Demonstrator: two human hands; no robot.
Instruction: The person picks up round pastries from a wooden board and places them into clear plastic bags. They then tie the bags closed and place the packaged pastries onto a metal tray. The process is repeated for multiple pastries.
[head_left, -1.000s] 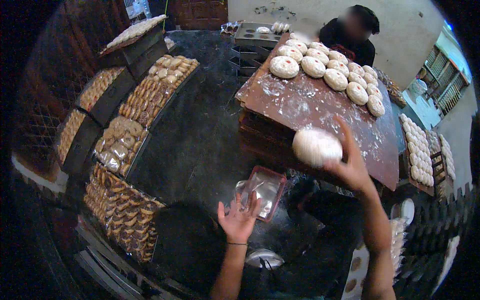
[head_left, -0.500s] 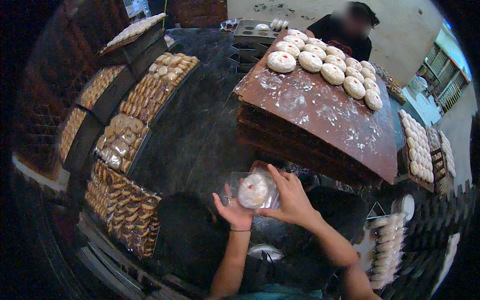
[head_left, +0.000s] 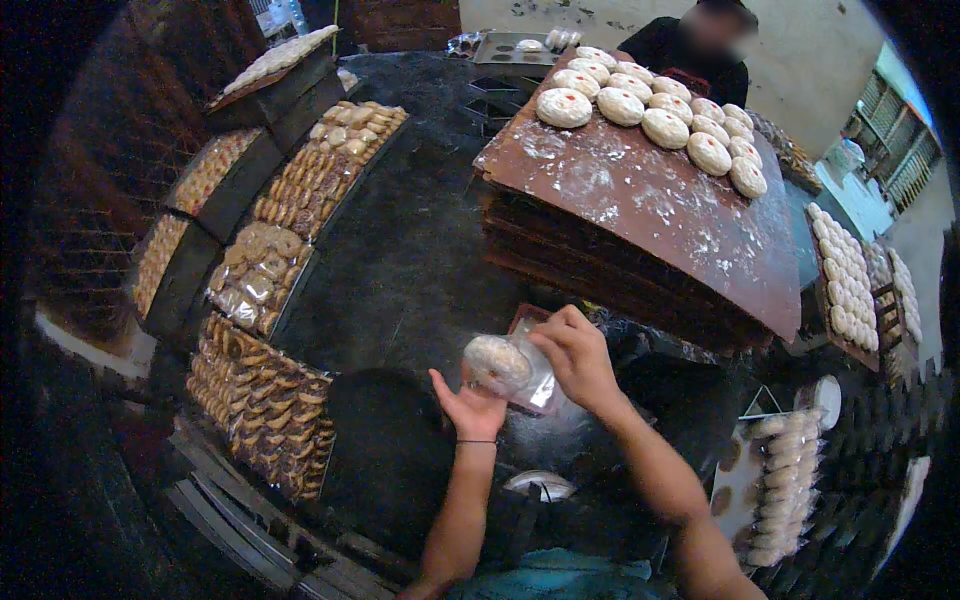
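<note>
A round, flour-white bun point(head_left: 498, 364) sits inside a clear plastic bag point(head_left: 540, 386) in front of me, blurred by motion and tilted. My left hand point(head_left: 470, 405) is palm up beneath it, thumb spread; the bun hides most of its fingers, and I cannot tell whether it touches the palm. My right hand point(head_left: 577, 358) pinches the bag's edge at the right side. Under the bag, a small reddish-edged tray or board point(head_left: 530, 318) shows partly, with what looks like more clear plastic on it.
Ahead right, a stack of brown boards point(head_left: 640, 230) carries several floured buns point(head_left: 665, 128); a person point(head_left: 690, 50) is behind it. Trays of packed pastries point(head_left: 265, 400) line the left. Bagged buns point(head_left: 785, 490) lie on a tray at the lower right, and a board of buns point(head_left: 845, 280) stands far right.
The bagged bun has tipped and shifted slightly up and left over my left hand. My right hand has gone from holding the bag's side with spread fingers to pinching its edge.
</note>
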